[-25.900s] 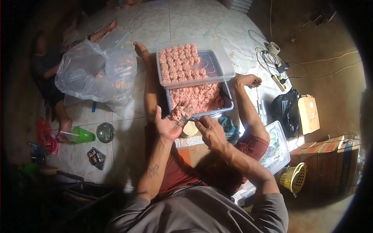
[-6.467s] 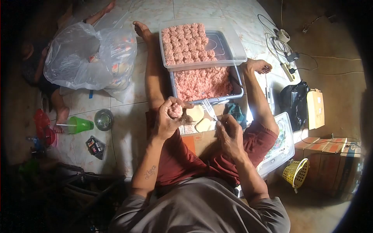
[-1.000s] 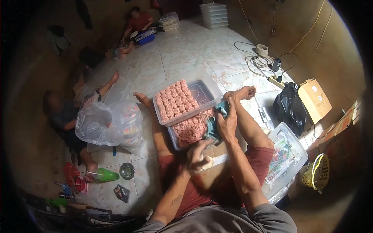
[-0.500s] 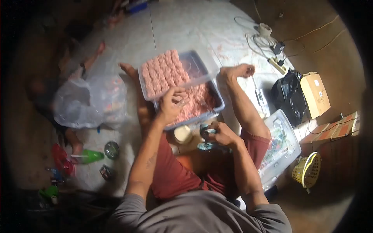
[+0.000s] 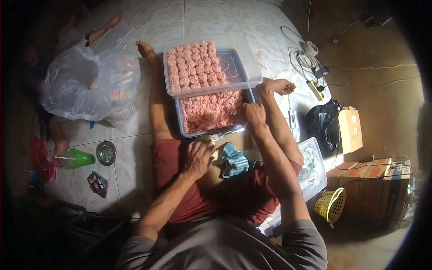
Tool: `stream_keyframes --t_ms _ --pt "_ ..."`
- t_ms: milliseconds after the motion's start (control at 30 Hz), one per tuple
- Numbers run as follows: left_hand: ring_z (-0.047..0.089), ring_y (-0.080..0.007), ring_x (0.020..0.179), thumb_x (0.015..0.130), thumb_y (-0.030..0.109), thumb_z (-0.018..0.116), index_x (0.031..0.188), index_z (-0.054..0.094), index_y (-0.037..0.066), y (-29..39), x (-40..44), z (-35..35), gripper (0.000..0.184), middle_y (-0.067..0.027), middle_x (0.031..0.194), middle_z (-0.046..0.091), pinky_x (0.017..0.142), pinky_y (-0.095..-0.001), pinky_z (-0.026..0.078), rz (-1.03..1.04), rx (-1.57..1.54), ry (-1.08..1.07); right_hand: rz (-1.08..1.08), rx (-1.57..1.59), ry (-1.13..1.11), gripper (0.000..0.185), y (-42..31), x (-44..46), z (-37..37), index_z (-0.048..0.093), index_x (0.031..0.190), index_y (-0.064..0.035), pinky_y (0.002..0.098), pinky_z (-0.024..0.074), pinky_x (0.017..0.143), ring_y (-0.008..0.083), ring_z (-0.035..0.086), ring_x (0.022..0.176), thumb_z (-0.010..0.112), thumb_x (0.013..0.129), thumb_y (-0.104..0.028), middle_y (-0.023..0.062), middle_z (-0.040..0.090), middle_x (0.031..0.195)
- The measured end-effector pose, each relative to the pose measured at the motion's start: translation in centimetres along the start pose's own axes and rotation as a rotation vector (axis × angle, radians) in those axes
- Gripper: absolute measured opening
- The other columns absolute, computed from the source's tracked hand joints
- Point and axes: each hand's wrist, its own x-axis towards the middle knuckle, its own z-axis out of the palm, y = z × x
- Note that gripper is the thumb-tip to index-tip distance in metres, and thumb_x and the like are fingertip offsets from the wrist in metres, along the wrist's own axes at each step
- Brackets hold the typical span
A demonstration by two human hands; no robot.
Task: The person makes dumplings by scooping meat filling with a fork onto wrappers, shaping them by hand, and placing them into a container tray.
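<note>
My right hand (image 5: 254, 115) is closed at the right rim of the lower plastic tub (image 5: 181, 120). What it grips is hidden. Pink, crumbly minced mixture (image 5: 207, 110) fills much of this tub. Down by my lap, my left hand (image 5: 199, 157) has its fingers curled on a cream-coloured cup (image 5: 209, 143), partly covered by them. A crumpled teal cloth (image 5: 234, 160) lies beside the cup. Across the far part of the tub rests a clear tray (image 5: 240, 72), with rows of shaped pink lumps (image 5: 192, 65) on its left side.
Shiny metal cutlery (image 5: 225, 133) lies before the tub. At left are a bulging plastic bag (image 5: 108, 83), a green cup (image 5: 82, 158) and another person's limbs. Cables (image 5: 299, 63), a black bag (image 5: 320, 123), a clear bin (image 5: 312, 175) and a yellow basket (image 5: 330, 204) are at right.
My right hand has let go of the teal cloth and moved forward to the tub's right rim. My left hand has come back from the tub to the cup. The view has shifted.
</note>
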Motion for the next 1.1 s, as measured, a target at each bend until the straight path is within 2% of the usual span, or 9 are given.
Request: stream_keyframes --t_ms 67,200,367,567,833,867,967,1033,1100 --pt "0.059 -0.0277 0.113 0.092 0.016 0.059 0.122 0.068 0.007 -0.7 -1.3 2.7 0.033 -0.0112 0.119 0.065 0.094 -0.0467 0.043 0.109 0.088 -0.381 -0.023 -0.076 -0.128 0.023 -0.9 1.1 0.4 0.076 0.089 -0.0126 0.0468 0.0492 0.083 0.0314 0.073 0.082 0.055 0.094 -0.019 0.0125 0.076 0.097" --pt "0.059 -0.0333 0.116 0.093 0.018 0.057 0.104 0.073 0.0 2.8 -0.9 6.1 0.027 -0.0144 0.113 0.067 0.109 -0.0551 0.039 -0.093 0.17 -0.154 -0.156 -0.32 -0.237 0.02 -0.4 3.9 4.1 0.078 0.086 -0.0164 0.0421 0.0497 0.085 0.0241 0.075 0.087 0.06 0.09 -0.021 0.0085 0.078 0.089" --pt "0.059 -0.0384 0.12 0.09 0.017 0.058 0.097 0.076 0.0 2.9 -1.6 7.4 0.027 -0.0211 0.112 0.067 0.116 -0.0608 0.03 0.087 0.473 -0.18 -0.393 -0.454 -0.08 0.02 -0.8 5.2 -0.7 0.078 0.081 -0.0165 0.0411 0.0475 0.083 0.0225 0.074 0.083 0.06 0.088 -0.019 0.0067 0.077 0.083" --pt "0.063 -0.0227 0.081 0.087 0.018 0.06 0.076 0.067 0.01 3.8 -2.3 7.2 0.015 -0.009 0.083 0.066 0.111 -0.058 0.036 0.209 0.236 -0.367 -0.486 -0.521 -0.281 0.019 -3.7 4.6 1.9 0.078 0.085 -0.0167 0.0444 0.0407 0.095 0.0221 0.071 0.098 0.06 0.091 -0.021 0.0081 0.076 0.095" --pt "0.061 -0.0339 0.079 0.09 0.01 0.057 0.087 0.056 0.002 1.9 -0.2 3.1 0.008 -0.0155 0.087 0.064 0.073 -0.0472 0.05 -0.122 -0.52 -0.09 -0.435 -0.354 -0.551 0.016 -2.4 6.3 3.4 0.076 0.083 -0.013 0.0526 0.0407 0.095 0.0244 0.071 0.102 0.064 0.086 -0.024 0.0093 0.076 0.105" --pt "0.063 -0.0358 0.082 0.092 0.009 0.061 0.102 0.058 -0.001 0.9 -0.1 2.9 0.014 -0.0178 0.094 0.066 0.075 -0.0459 0.051 -0.218 -0.65 -0.313 -0.436 -0.376 -0.543 0.016 -2.8 5.7 3.4 0.075 0.085 -0.0113 0.0552 0.0419 0.093 0.0259 0.07 0.104 0.064 0.086 -0.024 0.0101 0.075 0.112" --pt "0.067 -0.035 0.089 0.094 0.014 0.068 0.11 0.06 0.0 -0.3 0.1 1.0 0.022 -0.0184 0.102 0.068 0.081 -0.0432 0.054 -0.409 -1.094 -0.246 -0.496 0.108 -0.542 0.015 -2.8 5.4 2.6 0.073 0.084 -0.0147 0.0544 0.0457 0.087 0.031 0.07 0.098 0.06 0.086 -0.02 0.0098 0.073 0.093" --pt "0.067 -0.0338 0.102 0.093 0.02 0.073 0.117 0.059 0.0 -0.7 0.2 1.3 0.035 -0.0193 0.111 0.068 0.09 -0.0419 0.053 -0.537 -1.137 -0.201 -0.451 -0.091 -0.405 0.015 -2.1 5.3 4.7 0.073 0.084 -0.0161 0.0526 0.0449 0.084 0.0296 0.07 0.095 0.06 0.087 -0.022 0.0084 0.072 0.09" --pt "0.068 -0.0319 0.097 0.094 0.018 0.07 0.12 0.059 0.003 -1.2 0.5 1.2 0.032 -0.02 0.106 0.067 0.084 -0.042 0.054 -0.286 -0.836 -0.023 -0.443 -0.157 -0.344 0.014 -2.9 4.8 5.3 0.072 0.083 -0.0148 0.0495 0.0447 0.084 0.0296 0.07 0.092 0.062 0.086 -0.024 0.0082 0.072 0.088"
